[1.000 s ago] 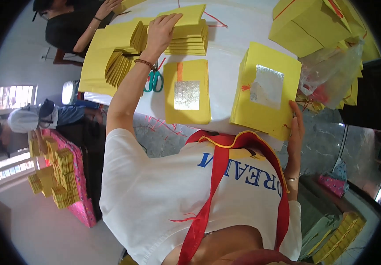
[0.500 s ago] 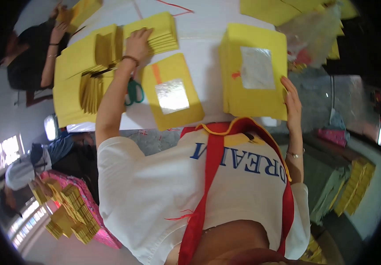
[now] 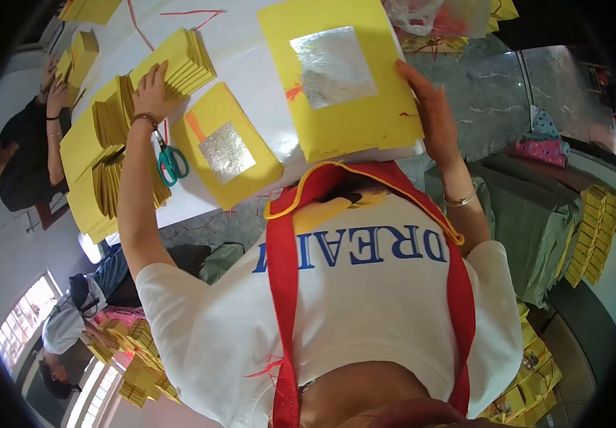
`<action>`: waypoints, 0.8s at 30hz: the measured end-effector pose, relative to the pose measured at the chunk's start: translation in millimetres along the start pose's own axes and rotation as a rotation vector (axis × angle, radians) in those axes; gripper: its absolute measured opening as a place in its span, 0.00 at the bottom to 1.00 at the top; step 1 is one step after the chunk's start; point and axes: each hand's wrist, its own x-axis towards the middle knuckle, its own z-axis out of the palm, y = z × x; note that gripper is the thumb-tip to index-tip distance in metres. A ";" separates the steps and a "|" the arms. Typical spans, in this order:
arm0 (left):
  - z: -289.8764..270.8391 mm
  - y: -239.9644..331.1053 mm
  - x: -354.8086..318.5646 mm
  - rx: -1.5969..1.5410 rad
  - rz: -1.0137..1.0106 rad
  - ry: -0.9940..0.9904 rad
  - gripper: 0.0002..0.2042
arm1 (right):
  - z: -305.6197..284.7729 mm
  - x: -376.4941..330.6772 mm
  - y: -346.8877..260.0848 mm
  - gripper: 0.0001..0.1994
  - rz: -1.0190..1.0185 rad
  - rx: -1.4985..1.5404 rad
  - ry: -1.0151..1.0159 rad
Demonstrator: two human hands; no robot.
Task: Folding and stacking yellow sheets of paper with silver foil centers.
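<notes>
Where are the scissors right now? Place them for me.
In the head view, the green-handled scissors lie on the white table, left of centre, just below the left hand and beside the small yellow sheet with a silver square.

Lay on the table (image 3: 261, 68): at far left a paper stack (image 3: 179, 64) under the left hand (image 3: 152, 89), scissors (image 3: 171, 162) just near of it, a foil-faced bundle (image 3: 226, 153) in the middle, a larger bundle (image 3: 340, 78) at right, touched by the right hand (image 3: 429, 107).
</notes>
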 end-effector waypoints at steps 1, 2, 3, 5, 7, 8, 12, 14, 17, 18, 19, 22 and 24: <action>-6.8 -6.4 -0.2 0.012 0.003 -0.033 0.42 | -1.2 1.3 -1.8 0.26 -0.002 0.006 -0.001; -13.0 -10.2 -1.1 0.025 0.004 -0.065 0.43 | -2.5 3.2 -5.9 0.27 0.014 0.022 -0.016; -17.4 -12.2 1.2 0.049 -0.039 -0.096 0.44 | -4.4 4.4 -7.5 0.27 0.028 0.039 -0.026; -20.7 -9.8 -0.2 0.040 -0.034 -0.045 0.44 | -14.7 5.1 -3.6 0.27 0.039 0.056 -0.041; -30.9 -1.7 -1.7 0.035 -0.027 0.002 0.44 | -23.0 1.8 -0.2 0.26 0.051 0.079 -0.053; -33.8 6.0 -2.5 -0.066 -0.020 0.091 0.41 | -27.4 -1.4 0.2 0.26 0.034 0.034 -0.094; -61.5 99.5 -24.1 -0.631 0.267 0.265 0.29 | -18.6 -20.2 -21.7 0.30 -0.283 -0.609 -0.165; -87.7 174.3 -53.8 -0.624 0.412 0.294 0.23 | -20.0 -27.1 -23.1 0.27 -0.375 -0.750 -0.206; -111.0 252.3 -91.7 -0.577 0.614 0.228 0.25 | -22.5 -28.3 -23.2 0.19 -0.506 -0.894 -0.253; -113.1 264.9 -97.1 -0.525 0.618 0.172 0.26 | -23.0 -28.4 -22.9 0.13 -0.540 -0.894 -0.254; -110.9 269.3 -98.1 -0.525 0.616 0.174 0.26 | -22.6 -29.7 -22.7 0.13 -0.542 -0.895 -0.257; -106.2 270.7 -96.2 -0.461 0.618 0.196 0.25 | -21.0 -33.6 -21.7 0.08 -0.470 -0.768 -0.180; -111.8 266.1 -93.2 -0.605 0.593 0.110 0.22 | -22.0 -36.5 -21.9 0.09 -0.394 -0.731 -0.208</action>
